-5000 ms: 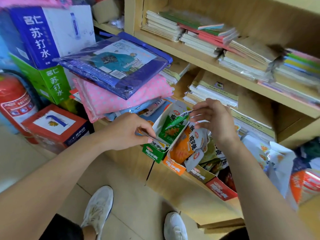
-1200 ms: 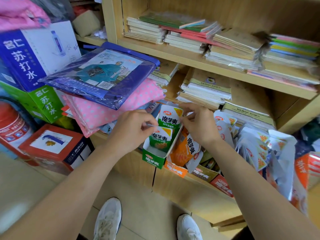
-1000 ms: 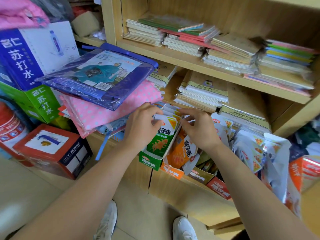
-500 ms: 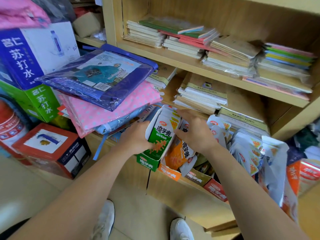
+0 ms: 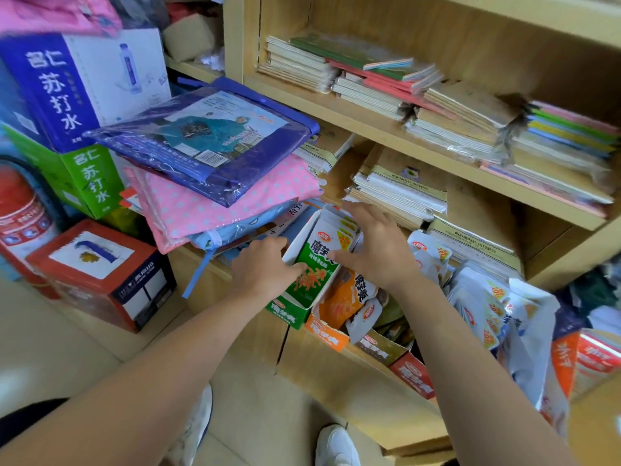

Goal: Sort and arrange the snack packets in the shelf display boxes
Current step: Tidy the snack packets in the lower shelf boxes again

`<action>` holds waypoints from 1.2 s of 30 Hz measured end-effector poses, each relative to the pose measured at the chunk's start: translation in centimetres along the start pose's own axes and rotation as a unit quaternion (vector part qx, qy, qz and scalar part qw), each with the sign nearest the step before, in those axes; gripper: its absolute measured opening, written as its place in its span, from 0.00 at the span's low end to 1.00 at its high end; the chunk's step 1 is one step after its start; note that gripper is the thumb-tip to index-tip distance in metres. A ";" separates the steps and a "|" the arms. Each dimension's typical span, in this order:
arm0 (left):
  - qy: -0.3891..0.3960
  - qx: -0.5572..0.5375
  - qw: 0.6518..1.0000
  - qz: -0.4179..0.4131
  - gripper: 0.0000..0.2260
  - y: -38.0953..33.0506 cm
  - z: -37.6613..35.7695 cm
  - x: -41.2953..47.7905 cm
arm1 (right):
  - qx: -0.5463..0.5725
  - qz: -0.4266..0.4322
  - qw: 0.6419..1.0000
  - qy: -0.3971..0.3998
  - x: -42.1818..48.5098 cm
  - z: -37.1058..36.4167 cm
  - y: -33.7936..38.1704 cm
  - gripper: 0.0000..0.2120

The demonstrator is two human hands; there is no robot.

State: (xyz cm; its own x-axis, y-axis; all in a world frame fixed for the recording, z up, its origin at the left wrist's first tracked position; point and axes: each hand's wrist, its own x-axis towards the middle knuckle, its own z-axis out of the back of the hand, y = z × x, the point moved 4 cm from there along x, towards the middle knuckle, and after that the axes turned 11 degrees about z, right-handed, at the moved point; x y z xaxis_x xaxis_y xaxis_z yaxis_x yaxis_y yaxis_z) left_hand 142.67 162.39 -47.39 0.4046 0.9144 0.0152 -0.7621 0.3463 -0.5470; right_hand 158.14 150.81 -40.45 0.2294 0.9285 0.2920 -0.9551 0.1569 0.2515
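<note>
Your left hand (image 5: 265,269) pinches the left wall of the green display box (image 5: 284,313), with the thumb inside against the green packets (image 5: 316,264). These stand upright in that box on the low wooden shelf (image 5: 353,375). Your right hand (image 5: 374,252) lies spread over their tops, fingers straight and pressing, clasping nothing. To the left sit soda-water cartons (image 5: 67,79) and bagged raincoats (image 5: 201,142). To the right is an orange display box (image 5: 324,332), then loose white packets (image 5: 484,297).

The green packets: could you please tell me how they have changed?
The green packets now fill the green box, which held only a couple. The right hand released its packet and presses the row; the left hand grips the box. The orange box stayed put.
</note>
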 end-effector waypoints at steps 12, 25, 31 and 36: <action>-0.007 0.058 0.959 -0.278 0.28 -1.0 -0.1 -7.4 | 0.028 0.014 0.999 -0.029 0.3 -0.3 -0.9 0.32; 0.241 0.147 0.947 -0.153 0.38 -2.2 -0.5 -7.0 | 0.097 0.028 0.993 0.055 -0.3 0.2 -1.1 0.37; 0.228 0.127 0.954 -0.147 0.38 -2.1 -0.3 -6.8 | 0.003 0.038 0.996 0.081 -1.3 0.1 -0.5 0.38; 0.205 0.123 0.958 -0.159 0.38 -1.8 -0.3 -7.0 | 0.028 0.064 0.993 0.097 -1.8 -0.4 -0.5 0.37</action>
State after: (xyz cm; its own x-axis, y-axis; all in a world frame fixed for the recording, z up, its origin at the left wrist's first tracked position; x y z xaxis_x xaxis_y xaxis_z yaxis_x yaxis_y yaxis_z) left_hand 141.37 155.29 -46.81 0.7622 0.6124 -0.2098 -0.6430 0.6787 -0.3549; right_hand 158.13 149.19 -41.46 0.0616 0.9877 0.1434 -0.9610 0.0200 0.2757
